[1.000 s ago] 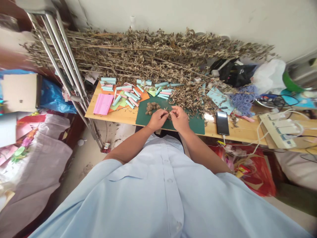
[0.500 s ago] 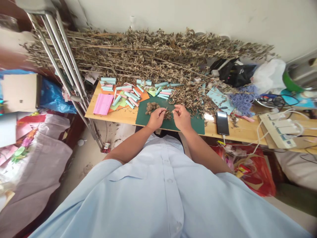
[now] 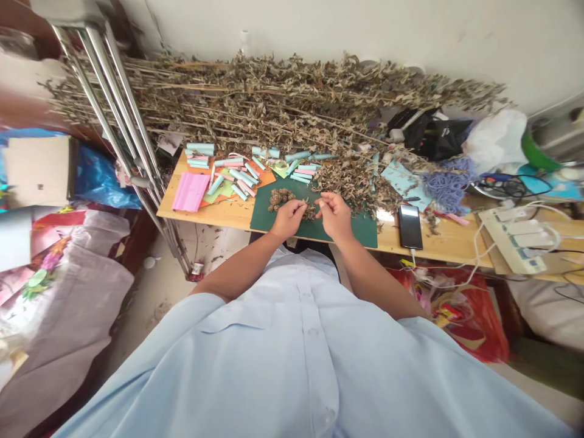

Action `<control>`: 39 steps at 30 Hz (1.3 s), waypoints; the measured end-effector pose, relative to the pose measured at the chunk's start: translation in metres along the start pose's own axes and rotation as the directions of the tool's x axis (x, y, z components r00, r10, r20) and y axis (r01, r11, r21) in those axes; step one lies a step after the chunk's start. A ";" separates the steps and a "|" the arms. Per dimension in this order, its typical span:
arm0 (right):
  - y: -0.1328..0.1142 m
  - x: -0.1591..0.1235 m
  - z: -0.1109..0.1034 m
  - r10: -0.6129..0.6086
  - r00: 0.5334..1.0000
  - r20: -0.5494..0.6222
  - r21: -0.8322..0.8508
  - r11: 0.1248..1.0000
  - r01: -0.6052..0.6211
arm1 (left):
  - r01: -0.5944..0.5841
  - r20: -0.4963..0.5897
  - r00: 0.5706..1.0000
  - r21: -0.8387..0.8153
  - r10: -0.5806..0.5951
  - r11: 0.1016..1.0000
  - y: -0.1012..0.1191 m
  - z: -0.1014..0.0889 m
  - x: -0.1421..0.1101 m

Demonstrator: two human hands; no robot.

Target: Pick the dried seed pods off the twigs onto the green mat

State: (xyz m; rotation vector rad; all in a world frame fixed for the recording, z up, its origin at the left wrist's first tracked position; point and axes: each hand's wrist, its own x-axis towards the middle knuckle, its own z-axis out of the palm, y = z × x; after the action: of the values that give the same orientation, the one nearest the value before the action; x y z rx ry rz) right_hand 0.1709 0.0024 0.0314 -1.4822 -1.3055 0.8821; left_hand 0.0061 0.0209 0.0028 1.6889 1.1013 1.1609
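My left hand (image 3: 288, 220) and right hand (image 3: 334, 216) have parted over the green mat (image 3: 365, 234), fingers (image 3: 320, 199) pinched, anything held too small to tell.

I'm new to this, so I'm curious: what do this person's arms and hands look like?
The left hand and right hand are bare, without gloves, and the forearms are uncovered. A pale blue shirt with small buttons down its front covers the body.
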 end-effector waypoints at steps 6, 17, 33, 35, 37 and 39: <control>-0.001 -0.005 0.008 0.028 0.994 0.103 0.071 0.997 -0.035 | 0.071 -0.008 0.997 -0.068 -0.072 0.995 0.001 -0.001 0.001; 0.001 -0.004 0.005 -0.086 0.993 0.080 -0.113 0.989 0.095 | 0.018 0.005 1.000 -0.007 -0.018 1.000 0.003 0.000 0.001; -0.004 0.000 0.008 0.061 0.998 -0.032 0.131 0.990 -0.056 | 0.015 0.034 0.999 0.066 -0.017 0.998 0.004 -0.001 0.001; -0.004 0.001 0.006 0.073 0.996 -0.051 0.142 0.988 -0.065 | 0.024 0.032 0.999 0.068 -0.026 0.997 0.006 -0.001 0.001; -0.004 0.002 0.005 0.081 0.995 -0.053 0.141 0.987 -0.072 | 0.029 0.027 0.999 0.063 -0.031 0.998 0.006 -0.002 0.001; -0.003 0.001 0.005 0.088 0.995 -0.049 0.139 0.987 -0.080 | 0.030 0.017 0.999 0.046 -0.031 0.998 0.004 -0.001 0.000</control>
State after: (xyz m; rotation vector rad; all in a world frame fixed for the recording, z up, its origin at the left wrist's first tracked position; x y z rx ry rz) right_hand 0.1652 0.0046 0.0327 -1.4514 -1.1267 0.9597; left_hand 0.0065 0.0202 0.0067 1.7082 1.1465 1.1069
